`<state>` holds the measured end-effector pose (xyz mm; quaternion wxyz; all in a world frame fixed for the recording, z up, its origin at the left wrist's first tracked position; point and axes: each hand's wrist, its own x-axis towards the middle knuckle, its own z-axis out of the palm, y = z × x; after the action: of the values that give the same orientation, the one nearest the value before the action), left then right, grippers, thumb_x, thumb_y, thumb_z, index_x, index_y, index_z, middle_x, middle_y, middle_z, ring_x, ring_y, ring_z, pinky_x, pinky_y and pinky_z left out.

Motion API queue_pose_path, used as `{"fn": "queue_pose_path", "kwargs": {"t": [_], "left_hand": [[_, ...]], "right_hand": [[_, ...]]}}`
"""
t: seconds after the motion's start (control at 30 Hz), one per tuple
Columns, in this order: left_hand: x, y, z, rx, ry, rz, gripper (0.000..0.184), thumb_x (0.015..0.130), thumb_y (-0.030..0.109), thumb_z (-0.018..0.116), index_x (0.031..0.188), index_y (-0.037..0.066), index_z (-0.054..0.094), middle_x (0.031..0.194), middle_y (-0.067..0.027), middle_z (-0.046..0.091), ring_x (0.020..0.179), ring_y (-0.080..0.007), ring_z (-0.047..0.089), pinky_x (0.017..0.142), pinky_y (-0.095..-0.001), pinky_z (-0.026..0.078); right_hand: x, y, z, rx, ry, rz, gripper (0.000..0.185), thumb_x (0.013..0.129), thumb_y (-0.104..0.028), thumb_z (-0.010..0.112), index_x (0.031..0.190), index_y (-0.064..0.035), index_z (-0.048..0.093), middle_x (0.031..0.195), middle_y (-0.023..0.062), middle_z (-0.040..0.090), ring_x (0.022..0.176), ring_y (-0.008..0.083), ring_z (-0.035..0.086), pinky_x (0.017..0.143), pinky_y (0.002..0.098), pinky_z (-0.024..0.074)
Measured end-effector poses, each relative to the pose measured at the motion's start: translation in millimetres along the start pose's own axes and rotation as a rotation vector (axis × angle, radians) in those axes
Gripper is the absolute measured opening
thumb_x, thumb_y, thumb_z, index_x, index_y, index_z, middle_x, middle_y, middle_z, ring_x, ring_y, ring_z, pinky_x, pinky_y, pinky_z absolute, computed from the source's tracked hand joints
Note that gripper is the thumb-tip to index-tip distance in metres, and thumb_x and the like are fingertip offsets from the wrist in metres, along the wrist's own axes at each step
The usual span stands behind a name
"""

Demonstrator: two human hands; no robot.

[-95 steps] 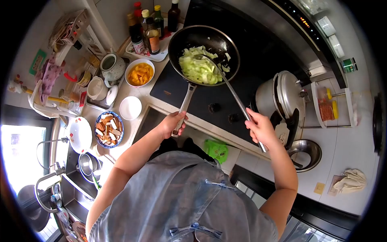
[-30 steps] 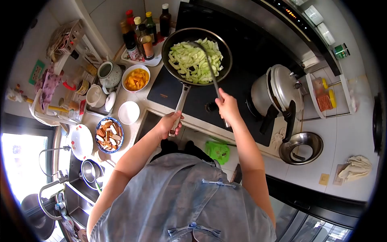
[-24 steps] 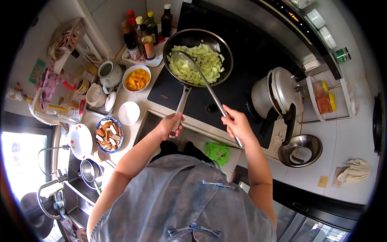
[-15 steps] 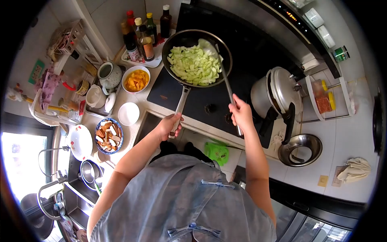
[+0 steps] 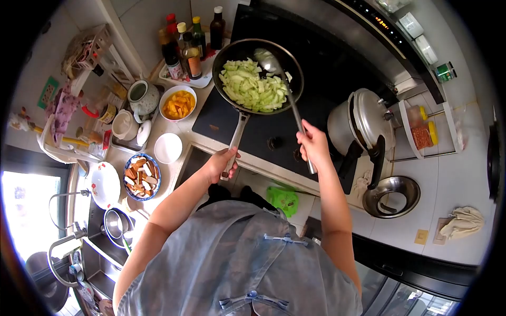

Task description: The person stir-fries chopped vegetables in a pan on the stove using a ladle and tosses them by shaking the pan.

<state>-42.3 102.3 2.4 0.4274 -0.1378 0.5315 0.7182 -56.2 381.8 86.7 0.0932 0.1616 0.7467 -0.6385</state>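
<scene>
A dark frying pan [image 5: 293,57] sits on the black cooktop, holding pale green sliced vegetable [image 5: 253,89]. My left hand [image 5: 221,164] is closed around the pan's long handle. My right hand [image 5: 314,144] grips the shaft of a metal spatula [image 5: 294,108], whose broad head rests inside the pan at its far side, beyond the vegetable pieces. The end of the spatula's handle sticks out below my right hand.
Left of the cooktop stand a bowl of orange pieces in liquid [image 5: 179,105], a white bowl [image 5: 168,148] and a blue-rimmed bowl of brown-and-white chunks [image 5: 142,178]. Sauce bottles [image 5: 192,60] stand behind. A pressure cooker [image 5: 358,116] and a steel bowl [image 5: 392,196] are on the right.
The spatula head has shifted slightly left and towards the pan's far edge, and the vegetable pieces sit more to the left and front. My right hand moved slightly; my left stayed put.
</scene>
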Motion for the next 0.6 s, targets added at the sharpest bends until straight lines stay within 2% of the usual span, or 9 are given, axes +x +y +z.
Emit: {"fn": "queue_pose_path", "kwargs": {"t": [0.1, 0.27, 0.37, 0.4, 0.43, 0.47, 0.5, 0.57, 0.6], "left_hand": [[-1.7, -0.9, -0.3, 0.007, -0.002, 0.003, 0.039, 0.09, 0.048, 0.045, 0.096, 0.01, 0.048, 0.066, -0.0018, 0.049, 0.047, -0.0132, 0.044, 0.046, -0.0276, 0.038], [0.0, -0.9, 0.0, -0.002, -0.002, -0.003, 0.04, 0.09, 0.048, 0.046, 0.096, 0.01, 0.048, 0.066, -0.0019, 0.049, 0.047, -0.0132, 0.044, 0.045, -0.0264, 0.038], [0.0, -0.3, -0.8, -0.015, -0.005, 0.004, 0.04, 0.09, 0.048, 0.045, 0.096, 0.009, 0.048, 0.065, -0.002, 0.048, 0.047, -0.0131, 0.044, 0.045, -0.0265, 0.038], [-0.3, -1.0, -0.6, -0.023, -0.007, 0.009, 0.04, 0.09, 0.048, 0.045, 0.096, 0.009, 0.048, 0.065, -0.002, 0.048, 0.047, -0.0131, 0.044, 0.045, -0.0267, 0.038], [-0.4, -2.0, -0.3, -0.031, -0.011, 0.014, 0.039, 0.09, 0.047, 0.045, 0.096, 0.009, 0.048, 0.065, -0.002, 0.048, 0.047, -0.0131, 0.044, 0.045, -0.0269, 0.038], [-0.3, -2.8, -0.1, -0.038, -0.014, 0.012, 0.039, 0.09, 0.047, 0.045, 0.096, 0.008, 0.047, 0.065, -0.0021, 0.048, 0.047, -0.0133, 0.044, 0.044, -0.0269, 0.038], [0.1, -2.6, 0.1, -0.044, -0.016, 0.012, 0.039, 0.091, 0.047, 0.044, 0.097, 0.008, 0.047, 0.065, -0.0022, 0.048, 0.047, -0.0134, 0.044, 0.044, -0.027, 0.038], [0.0, -0.1, 0.5, -0.046, -0.014, 0.016, 0.039, 0.091, 0.046, 0.044, 0.097, 0.008, 0.047, 0.065, -0.0025, 0.048, 0.047, -0.0137, 0.044, 0.044, -0.0271, 0.038], [-0.9, 1.0, 0.9, -0.04, -0.009, 0.016, 0.038, 0.091, 0.046, 0.044, 0.097, 0.008, 0.047, 0.065, -0.0027, 0.048, 0.047, -0.0139, 0.044, 0.045, -0.0272, 0.038]], "right_hand": [[34.2, 1.9, 7.2, 0.039, 0.099, -0.032, 0.052, 0.087, -0.006, 0.053, 0.136, -0.0075, 0.035, 0.067, 0.0024, 0.047, 0.041, 0.0078, 0.04, 0.034, 0.0241, 0.0322], [59.9, -17.0, 5.8, 0.218, -0.266, 0.15, 0.051, 0.086, -0.006, 0.055, 0.134, -0.0048, 0.037, 0.064, 0.0028, 0.047, 0.041, 0.0097, 0.042, 0.035, 0.0267, 0.0345], [32.7, -27.5, -7.6, -0.286, -0.334, -0.006, 0.048, 0.086, -0.005, 0.054, 0.132, -0.0066, 0.041, 0.067, 0.0016, 0.047, 0.042, 0.0061, 0.041, 0.034, 0.0243, 0.0305], [18.5, -41.2, -16.5, -0.531, -0.328, 0.002, 0.048, 0.085, -0.007, 0.056, 0.131, -0.0095, 0.043, 0.068, 0.0051, 0.048, 0.048, 0.0084, 0.046, 0.04, 0.0275, 0.0365], [20.9, -25.4, -36.9, -0.915, -0.282, -0.475, 0.049, 0.083, -0.009, 0.059, 0.13, -0.0129, 0.045, 0.074, 0.0116, 0.054, 0.059, 0.0174, 0.056, 0.053, 0.0314, 0.044], [7.3, -34.8, -50.7, -1.044, -0.262, -0.533, 0.05, 0.082, -0.01, 0.06, 0.129, -0.0139, 0.046, 0.083, 0.0166, 0.058, 0.075, 0.0281, 0.059, 0.067, 0.0353, 0.0458], [-13.7, -56.4, -56.3, -1.168, -0.217, -0.49, 0.048, 0.082, -0.01, 0.058, 0.128, -0.014, 0.046, 0.09, 0.0174, 0.059, 0.081, 0.0329, 0.057, 0.07, 0.0382, 0.0459], [-30.1, -72.2, -67.2, -1.395, -0.13, -0.475, 0.044, 0.083, -0.01, 0.054, 0.127, -0.0125, 0.047, 0.092, 0.0163, 0.058, 0.075, 0.0362, 0.058, 0.066, 0.0432, 0.0476], [-28.2, -67.6, -74.6, -1.35, -0.077, -0.527, 0.044, 0.084, -0.01, 0.053, 0.127, -0.0119, 0.046, 0.09, 0.0166, 0.058, 0.075, 0.0365, 0.058, 0.066, 0.0428, 0.0478]]}}
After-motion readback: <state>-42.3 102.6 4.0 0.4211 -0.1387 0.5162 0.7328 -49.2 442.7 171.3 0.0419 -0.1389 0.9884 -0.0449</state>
